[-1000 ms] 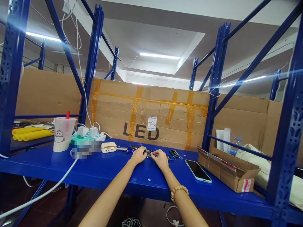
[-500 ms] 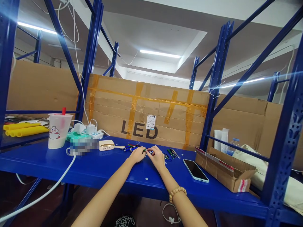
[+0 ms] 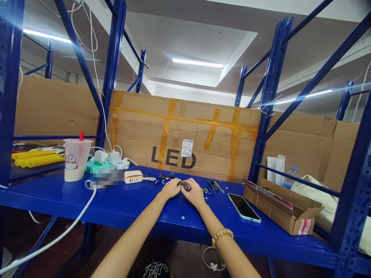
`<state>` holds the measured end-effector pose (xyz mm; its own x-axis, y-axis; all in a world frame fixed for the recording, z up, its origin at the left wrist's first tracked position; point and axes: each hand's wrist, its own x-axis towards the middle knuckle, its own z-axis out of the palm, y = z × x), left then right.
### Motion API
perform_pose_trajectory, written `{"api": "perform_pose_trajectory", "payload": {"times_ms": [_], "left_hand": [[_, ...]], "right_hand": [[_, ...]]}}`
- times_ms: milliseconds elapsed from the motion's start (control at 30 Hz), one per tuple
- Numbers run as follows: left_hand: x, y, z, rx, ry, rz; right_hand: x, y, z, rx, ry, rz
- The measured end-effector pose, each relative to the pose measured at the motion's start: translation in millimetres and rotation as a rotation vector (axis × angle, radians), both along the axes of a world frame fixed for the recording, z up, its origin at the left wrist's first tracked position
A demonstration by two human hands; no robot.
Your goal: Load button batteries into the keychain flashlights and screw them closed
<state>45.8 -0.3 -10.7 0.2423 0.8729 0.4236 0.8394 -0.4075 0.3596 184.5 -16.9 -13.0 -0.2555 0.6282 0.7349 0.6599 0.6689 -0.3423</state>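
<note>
Above the blue shelf (image 3: 130,206), my two hands meet near the middle. My left hand (image 3: 171,188) has its fingers closed around a small green and metallic piece (image 3: 179,183), whose kind is too small to tell. My right hand (image 3: 193,191) pinches at the same spot, its fingertips touching or nearly touching the piece. Left of my hands lies a pile of small blue and red metallic pieces (image 3: 162,179). Just right of my right hand are small ring-like metal bits (image 3: 206,190) and several slim green and silver pieces (image 3: 214,186).
A phone (image 3: 244,207) and an open cardboard box (image 3: 282,204) lie to the right. On the left stand a drink cup (image 3: 77,162), a cream power bank (image 3: 133,177) and a power strip (image 3: 121,164) with white cables. A cardboard panel (image 3: 139,131) closes the back; blue posts (image 3: 269,69) flank it.
The view has shifted slightly, so the scene sits a little further right. My hands stay together at the same place, with only small finger movement.
</note>
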Motion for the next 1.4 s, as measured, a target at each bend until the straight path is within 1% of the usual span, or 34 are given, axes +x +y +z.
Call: {"api": "perform_pose_trajectory", "payload": {"times_ms": [233, 533, 733, 900, 1000, 1067, 1300, 1400], "left_hand": [[0, 5, -4.0, 0.022, -0.006, 0.000], [-2, 12, -1.2, 0.146, -0.069, 0.023], [0, 13, -1.6, 0.150, -0.042, 0.023], [-2, 9, -1.0, 0.158, 0.028, 0.104], [-5, 2, 1.0, 0.180, 0.088, 0.187], [-5, -2, 2.1, 0.192, 0.138, 0.216], [10, -9, 2.3, 0.188, 0.293, 0.177], [7, -8, 1.7, 0.174, 0.301, 0.252]], "right_hand": [[0, 1, -1.6, -0.001, 0.023, 0.010], [4, 5, -1.2, 0.043, 0.117, -0.040], [1, -4, 2.7, 0.087, 0.077, -0.021], [-2, -8, 3.9, 0.103, 0.013, 0.004], [-1, -4, 2.5, 0.078, 0.012, -0.014], [1, -1, 1.5, 0.048, 0.027, -0.039], [6, 5, 0.1, -0.074, 0.051, -0.093], [7, 7, -1.1, -0.109, 0.041, -0.124]]}}
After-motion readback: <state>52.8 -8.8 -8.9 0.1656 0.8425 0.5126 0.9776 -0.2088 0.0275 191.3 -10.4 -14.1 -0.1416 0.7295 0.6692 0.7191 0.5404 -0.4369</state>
